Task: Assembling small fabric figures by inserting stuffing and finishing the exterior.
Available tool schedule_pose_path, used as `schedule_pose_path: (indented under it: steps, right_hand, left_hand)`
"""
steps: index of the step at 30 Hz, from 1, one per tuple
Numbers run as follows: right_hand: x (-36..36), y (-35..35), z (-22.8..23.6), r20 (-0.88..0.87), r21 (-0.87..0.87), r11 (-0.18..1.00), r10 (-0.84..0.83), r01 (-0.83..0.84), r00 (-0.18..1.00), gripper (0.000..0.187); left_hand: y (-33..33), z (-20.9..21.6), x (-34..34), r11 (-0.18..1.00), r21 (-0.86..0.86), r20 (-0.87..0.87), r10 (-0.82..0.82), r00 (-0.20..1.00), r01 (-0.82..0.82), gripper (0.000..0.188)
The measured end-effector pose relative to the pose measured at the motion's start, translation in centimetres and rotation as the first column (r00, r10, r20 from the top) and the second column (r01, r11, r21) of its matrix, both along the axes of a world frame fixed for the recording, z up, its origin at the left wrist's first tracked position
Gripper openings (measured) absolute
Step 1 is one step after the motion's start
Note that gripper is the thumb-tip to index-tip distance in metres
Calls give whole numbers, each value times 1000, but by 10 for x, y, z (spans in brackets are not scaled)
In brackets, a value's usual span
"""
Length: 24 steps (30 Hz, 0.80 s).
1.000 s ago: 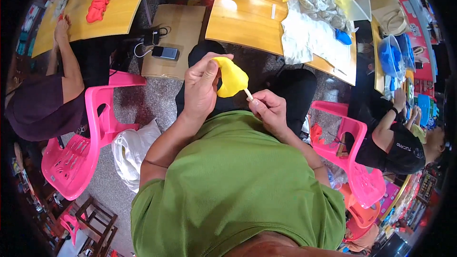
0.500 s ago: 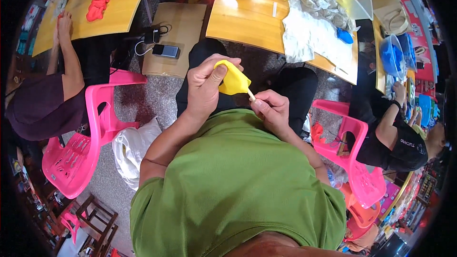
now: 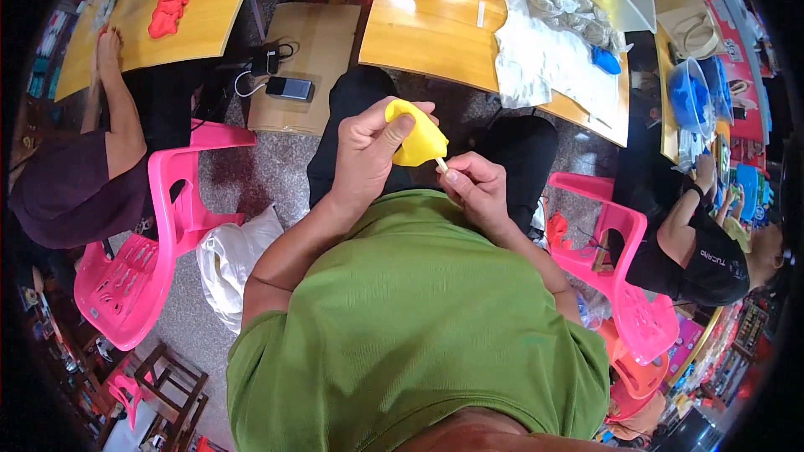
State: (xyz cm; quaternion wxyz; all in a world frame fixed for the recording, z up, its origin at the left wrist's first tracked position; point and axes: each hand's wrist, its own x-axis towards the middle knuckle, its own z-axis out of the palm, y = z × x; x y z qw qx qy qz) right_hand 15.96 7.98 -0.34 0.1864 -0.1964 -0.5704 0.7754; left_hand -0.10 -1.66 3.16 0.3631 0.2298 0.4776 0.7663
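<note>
Holding a soft yellow piece (image 3: pixel 421 144) up over the lap, with a pale stick (image 3: pixel 441 165) at its narrow end.

Past a pink chair (image 3: pixel 161 226) at the left, gripping the wide top of the yellow piece in the left hand (image 3: pixel 367 142), thumb pressed in front, other fingers mostly hidden. Then pinching the stick in the right hand (image 3: pixel 476 188), thumb and finger close together. Further right and ahead, white cloth (image 3: pixel 548 59) on a worktop (image 3: pixel 427 29). Seems to be working the stick at the narrow end; cannot tell whether pushing in or pulling out. Looks to call next for a steady left hold and small, gentle right finger moves.
</note>
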Motion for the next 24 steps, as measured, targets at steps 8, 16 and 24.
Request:
schedule_pose_path:
  steps: [8, 16, 24]
  right_hand:
    - [0, 1, -1, -15, -153, 988, 20, -22, 1000, 15]
    - [-3, 3, 5, 20, -43, 999, 32, -31, 999, 6]
    - [-8, 6, -2, -61, 216, 976, 44, -29, 997, 6]
  left_hand:
    - [0, 0, -5, 999, -42, -37, -24, 999, 23, 25]
    - [11, 11, -4, 998, 58, 57, 30, 998, -33, 13]
    - [6, 22, -8, 1000, 21, -153, 25, 988, -22, 8]
